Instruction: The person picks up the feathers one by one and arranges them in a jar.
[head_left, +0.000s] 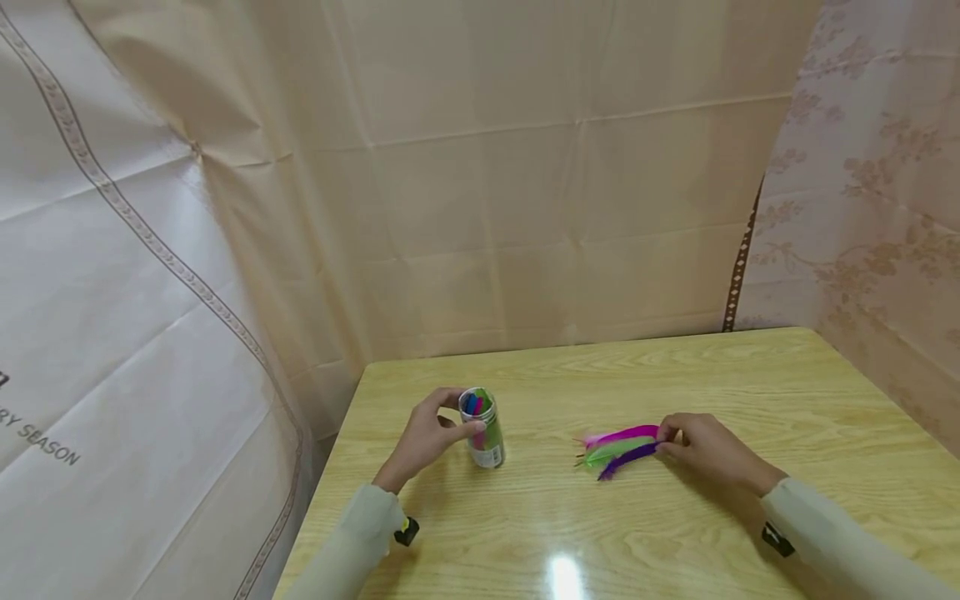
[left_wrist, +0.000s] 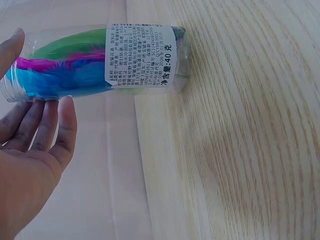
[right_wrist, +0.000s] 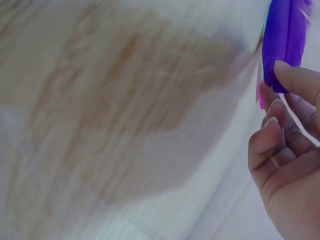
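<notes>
A clear jar (head_left: 491,442) with a white label stands on the table at the centre left. Blue, pink and green feathers (left_wrist: 70,65) fill it. My left hand (head_left: 423,435) grips the jar near its mouth, thumb on one side and fingers on the other. To the right, my right hand (head_left: 708,450) pinches the tips of a purple feather (head_left: 633,457), a green feather (head_left: 615,451) and a magenta feather (head_left: 626,434). Their quill ends fan out toward the jar. In the right wrist view the purple feather (right_wrist: 286,40) covers most of the others.
The wood-grain table (head_left: 585,533) has its far edge close to a beige curtain (head_left: 525,208). Pale printed sheeting (head_left: 150,333) hangs on the left, and flowered cloth (head_left: 885,208) hangs on the right.
</notes>
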